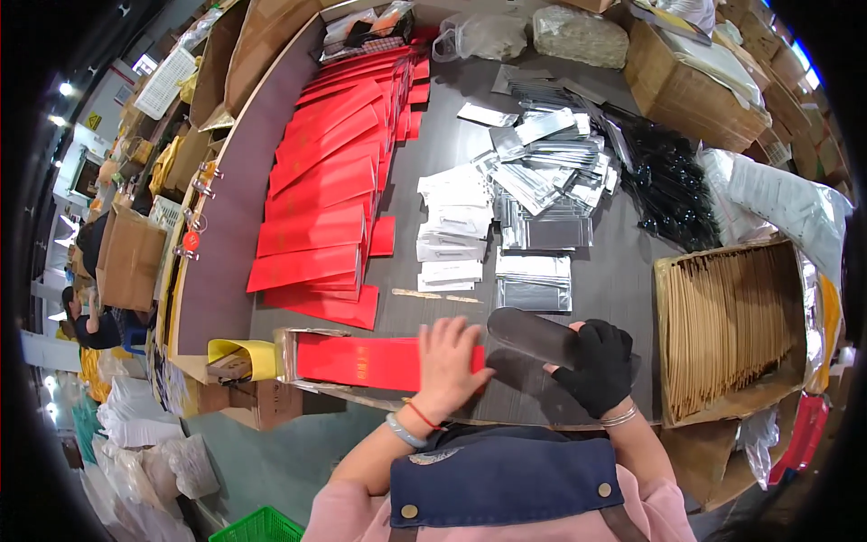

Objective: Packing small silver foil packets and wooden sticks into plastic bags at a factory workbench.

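Note:
My bare left hand (447,366) lies with fingers stretched over the right end of a stack of red paper sleeves (352,359), which sit lengthwise in a low cardboard box at the table's near edge. A red string and a pale bangle are on that wrist. My right hand (596,366), in a black fingerless glove, is closed on the right end of a long, dark, flat piece with a rounded tip (528,334). Its exact kind cannot be made out. Beyond it lie stacked small silver packets (535,280) and white packets (452,248).
Fanned red sleeves (316,208) cover the table's left side. Black plastic-wrapped items (668,181) lie at the far right, near a carton of thin wooden sticks (736,330). A yellow holder (244,359) stands at the near left, and a raised panel (226,208) borders the left edge.

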The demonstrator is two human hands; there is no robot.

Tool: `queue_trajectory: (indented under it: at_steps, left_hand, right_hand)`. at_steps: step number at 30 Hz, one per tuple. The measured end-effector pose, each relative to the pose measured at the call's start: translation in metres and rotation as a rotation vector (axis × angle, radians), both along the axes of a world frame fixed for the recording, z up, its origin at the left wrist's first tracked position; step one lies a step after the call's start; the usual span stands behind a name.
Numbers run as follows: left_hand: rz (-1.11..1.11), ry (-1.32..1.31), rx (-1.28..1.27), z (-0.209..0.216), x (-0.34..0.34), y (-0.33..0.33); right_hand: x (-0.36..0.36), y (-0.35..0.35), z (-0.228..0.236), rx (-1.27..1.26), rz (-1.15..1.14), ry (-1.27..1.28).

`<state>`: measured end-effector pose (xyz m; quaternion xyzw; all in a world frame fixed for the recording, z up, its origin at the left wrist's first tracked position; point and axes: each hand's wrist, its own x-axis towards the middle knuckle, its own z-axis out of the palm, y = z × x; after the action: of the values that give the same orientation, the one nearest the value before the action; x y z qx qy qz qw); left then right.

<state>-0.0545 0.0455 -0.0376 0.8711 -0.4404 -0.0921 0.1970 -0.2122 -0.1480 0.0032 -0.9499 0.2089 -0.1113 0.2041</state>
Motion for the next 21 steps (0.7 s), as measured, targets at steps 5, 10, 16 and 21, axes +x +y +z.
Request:
queue_trajectory:
  at_steps: [5, 10, 16, 21]
  left_hand:
    - [0.3, 0.039, 0.024, -0.003, 0.021, 0.044]
    - [0.286, 0.196, -0.148, -0.009, 0.025, 0.052]
    - [0.273, 0.236, -0.1, -0.004, 0.026, 0.05]
    - [0.179, 0.289, 0.003, 0.01, 0.033, 0.044]
  right_hand:
    - [0.002, 0.006, 0.0, -0.02, 0.053, 0.073]
    - [0.012, 0.016, 0.002, -0.042, 0.15, 0.08]
    - [0.021, 0.027, -0.011, 0.042, 0.238, 0.137]
    - [0.066, 0.066, -0.039, 0.128, 0.432, 0.043]
